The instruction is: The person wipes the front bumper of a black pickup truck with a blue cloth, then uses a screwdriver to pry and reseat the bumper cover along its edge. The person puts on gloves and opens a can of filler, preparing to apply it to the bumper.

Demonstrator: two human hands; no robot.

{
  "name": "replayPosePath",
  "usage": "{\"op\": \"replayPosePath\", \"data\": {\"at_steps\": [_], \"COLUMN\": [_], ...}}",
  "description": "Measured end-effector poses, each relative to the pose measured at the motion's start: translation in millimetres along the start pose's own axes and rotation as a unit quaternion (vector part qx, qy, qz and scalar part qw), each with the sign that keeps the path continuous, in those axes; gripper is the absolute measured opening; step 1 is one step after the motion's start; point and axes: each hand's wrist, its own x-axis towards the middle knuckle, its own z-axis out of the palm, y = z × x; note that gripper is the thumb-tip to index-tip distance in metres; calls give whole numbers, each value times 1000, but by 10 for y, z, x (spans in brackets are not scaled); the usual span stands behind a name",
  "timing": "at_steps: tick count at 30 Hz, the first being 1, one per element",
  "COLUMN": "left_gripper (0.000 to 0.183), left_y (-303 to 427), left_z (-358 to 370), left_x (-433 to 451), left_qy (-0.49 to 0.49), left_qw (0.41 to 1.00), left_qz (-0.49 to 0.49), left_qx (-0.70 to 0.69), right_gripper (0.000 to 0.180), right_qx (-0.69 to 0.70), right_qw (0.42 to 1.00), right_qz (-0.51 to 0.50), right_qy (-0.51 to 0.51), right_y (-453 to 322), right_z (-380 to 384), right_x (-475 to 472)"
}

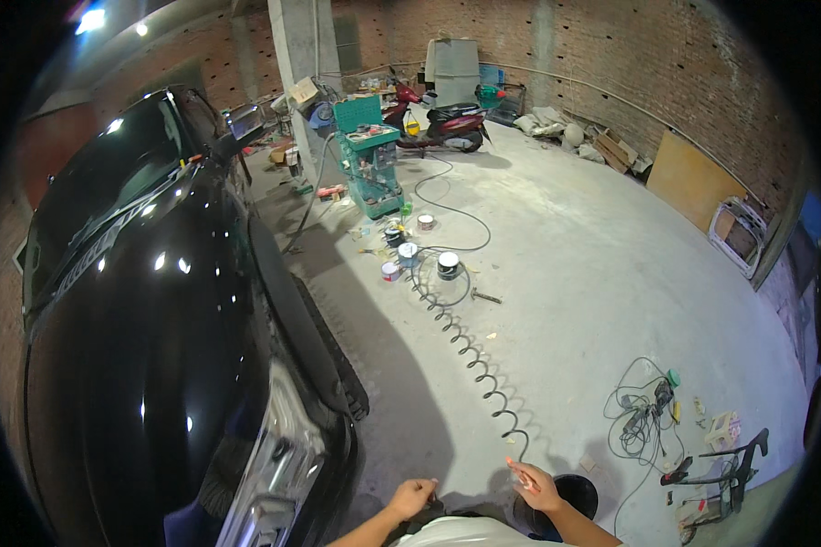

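My right hand (535,487) is closed around a small orange object (528,483). The near end of a coiled black hose (490,394) runs up to it; whether the two are joined is hidden by the fingers. My left hand (414,498) is curled in front of my body, a little way from the right. Whether its fingers hold anything is too small to make out. Below the right hand stands a black bucket (576,496). To my left is a glossy black car (171,321), with its headlight (274,437) near my left arm.
Paint cans (448,266) and a hammer (486,296) are on the concrete floor ahead. A green tool cart (373,171) and a red scooter (445,126) stand farther back. Tangled cables (640,417) and a black plastic car part (732,472) lie to the right.
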Motion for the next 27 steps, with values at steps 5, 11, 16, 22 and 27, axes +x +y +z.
{"op": "replayPosePath", "data": {"at_steps": [5,11,16,22,27], "left_gripper": [51,42,27,26,65], "left_y": [866,1488,1714,2201,2679], "left_z": [-740,-1169,-1356,-1834,-2450], "left_x": [1082,2658,3458,3983,4754], "left_qy": [52,52,104,236,402], "left_qw": [995,998,983,968,915], "left_qz": [58,41,-45,-21,7], "left_qx": [58,0,-146,-82,-21], "right_gripper": [35,25,19,28,28], "right_qx": [173,88,0,133,207], "right_qw": [972,977,1000,986,965], "right_qz": [8,-105,3,62,45], "right_qy": [157,166,-26,-84,-158], "right_y": [11,19,-221,-600,-711], "right_z": [14,45,-397,-442,30], "right_x": [1378,3484,5145,7133,8254]}}
